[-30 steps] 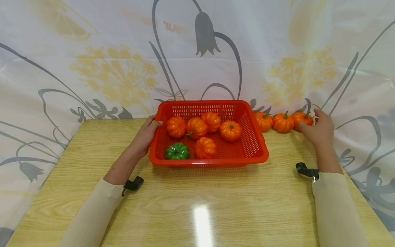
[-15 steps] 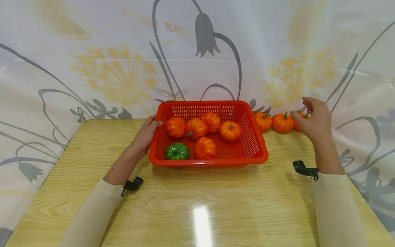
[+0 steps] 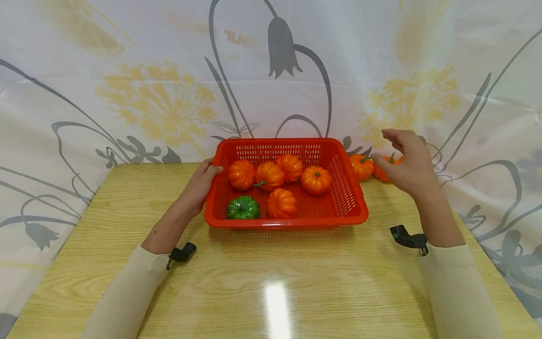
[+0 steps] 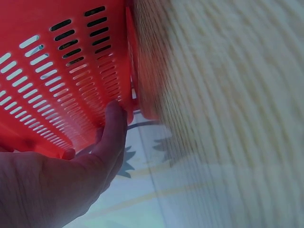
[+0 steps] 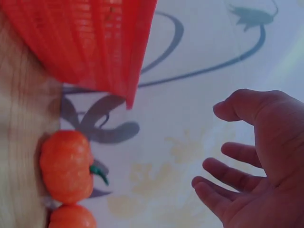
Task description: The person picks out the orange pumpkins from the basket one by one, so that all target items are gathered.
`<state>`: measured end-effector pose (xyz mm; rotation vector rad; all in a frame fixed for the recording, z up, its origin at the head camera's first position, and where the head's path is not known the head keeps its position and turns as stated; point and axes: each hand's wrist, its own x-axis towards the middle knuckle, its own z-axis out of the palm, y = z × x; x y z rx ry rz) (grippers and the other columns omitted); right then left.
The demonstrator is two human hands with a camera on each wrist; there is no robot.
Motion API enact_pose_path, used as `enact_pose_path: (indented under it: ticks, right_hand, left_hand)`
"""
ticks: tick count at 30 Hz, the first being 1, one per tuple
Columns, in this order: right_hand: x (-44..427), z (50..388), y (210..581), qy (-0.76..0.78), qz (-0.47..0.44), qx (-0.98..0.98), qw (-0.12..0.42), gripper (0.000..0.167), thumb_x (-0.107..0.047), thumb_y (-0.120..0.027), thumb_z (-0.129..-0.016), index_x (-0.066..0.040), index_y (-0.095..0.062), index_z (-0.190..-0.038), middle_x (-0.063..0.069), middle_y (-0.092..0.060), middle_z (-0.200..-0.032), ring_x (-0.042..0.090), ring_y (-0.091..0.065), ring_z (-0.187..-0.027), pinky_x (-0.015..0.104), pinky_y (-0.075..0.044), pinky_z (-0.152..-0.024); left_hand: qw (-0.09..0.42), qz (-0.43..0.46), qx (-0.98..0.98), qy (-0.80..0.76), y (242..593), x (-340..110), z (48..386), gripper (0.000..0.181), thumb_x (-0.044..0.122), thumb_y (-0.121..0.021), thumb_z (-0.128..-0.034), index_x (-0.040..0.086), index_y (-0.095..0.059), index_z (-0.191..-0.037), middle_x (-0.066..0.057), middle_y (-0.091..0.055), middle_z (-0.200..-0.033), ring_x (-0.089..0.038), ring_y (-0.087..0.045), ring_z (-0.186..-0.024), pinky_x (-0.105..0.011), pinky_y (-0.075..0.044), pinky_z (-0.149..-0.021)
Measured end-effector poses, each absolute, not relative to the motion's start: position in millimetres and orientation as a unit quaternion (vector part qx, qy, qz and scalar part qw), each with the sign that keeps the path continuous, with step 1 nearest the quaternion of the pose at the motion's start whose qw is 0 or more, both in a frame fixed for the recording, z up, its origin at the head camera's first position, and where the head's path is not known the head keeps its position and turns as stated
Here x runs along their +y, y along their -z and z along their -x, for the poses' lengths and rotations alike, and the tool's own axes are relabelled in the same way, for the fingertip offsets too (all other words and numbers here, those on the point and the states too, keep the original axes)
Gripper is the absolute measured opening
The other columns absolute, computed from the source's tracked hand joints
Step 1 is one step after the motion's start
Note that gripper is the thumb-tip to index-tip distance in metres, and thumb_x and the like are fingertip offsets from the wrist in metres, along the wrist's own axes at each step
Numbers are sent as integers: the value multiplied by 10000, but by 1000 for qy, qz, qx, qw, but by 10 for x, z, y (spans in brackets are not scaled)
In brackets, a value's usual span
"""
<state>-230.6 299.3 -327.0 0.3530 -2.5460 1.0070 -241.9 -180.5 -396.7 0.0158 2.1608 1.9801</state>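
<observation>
A red plastic basket (image 3: 288, 223) stands mid-table, with several orange pumpkins (image 3: 316, 180) and one green pumpkin (image 3: 243, 207) in it. My left hand (image 3: 199, 186) grips the basket's left side, thumb over the rim; the left wrist view shows its fingers against the slotted wall (image 4: 90, 71). To the right of the basket, my right hand (image 3: 408, 165) hovers with fingers spread and nothing in it. Beside the basket lie an orange pumpkin (image 3: 361, 167) and a second one (image 3: 382, 175), partly covered by that hand. A third, seen earlier, is hidden behind it.
The wood-grain table (image 3: 237, 278) stretches in front of the basket. A cloth backdrop (image 3: 169, 70) with a flower print hangs right behind the basket and the loose pumpkins. Each wrist carries a black camera mount (image 3: 408, 238).
My right hand has risen off the rightmost loose pumpkin and moved left above the row, its fingers staying apart. My left hand, the basket and its pumpkins have stayed in place.
</observation>
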Motion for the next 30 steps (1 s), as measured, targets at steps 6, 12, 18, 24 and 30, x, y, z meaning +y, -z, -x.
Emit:
enact_pose_path:
  ticks: [6, 12, 18, 24, 30]
  right_hand:
    - [2737, 2211, 3246, -363, -198, -890, 192, 549, 18, -740, -931, 28, -579, -1456, 211, -585, -1405, 373, -552, -1279, 192, -424, -1143]
    - [2524, 2169, 3272, -352, -273, -877, 181, 552, 62, -764, -894, 13, -608, -1421, 149, -628, -1363, 316, -594, -1241, 136, -434, -1092]
    - [2303, 2136, 3320, -339, -303, -884, 110, 560, 2, -789, -906, -45, -605, -1433, 100, -612, -1387, 341, -596, -1291, 439, -493, -1132]
    - [2085, 2150, 3398, -322, -359, -875, 46, 557, -60, -790, -926, -105, -600, -1448, 43, -599, -1412, 307, -616, -1275, 498, -504, -1092]
    - [1925, 2165, 3454, -312, -371, -874, -14, 549, -94, -798, -926, -113, -608, -1440, 49, -604, -1405, 336, -626, -1256, 522, -526, -1073]
  left_hand:
    - [107, -5, 731, -674, 3957, -1801, 2410, 593, 318, -443, -1095, 151, -313, -1649, -168, -502, -1548, -320, -602, -1311, -298, -600, -914]
    - [107, -4, 732, -673, 3950, -1800, 2410, 594, 320, -435, -1094, 155, -313, -1652, -173, -503, -1545, -317, -603, -1305, -290, -598, -909]
    - [106, -3, 733, -672, 3944, -1801, 2407, 597, 321, -431, -1096, 147, -310, -1654, -176, -496, -1555, -342, -583, -1335, -293, -588, -931]
    - [103, -2, 731, -674, 3962, -1793, 2419, 593, 313, -435, -1094, 147, -315, -1651, -170, -503, -1547, -321, -604, -1308, -290, -598, -913]
    - [103, 0, 731, -675, 3970, -1794, 2424, 590, 316, -437, -1090, 157, -321, -1645, -153, -512, -1535, -309, -614, -1290, -286, -609, -884]
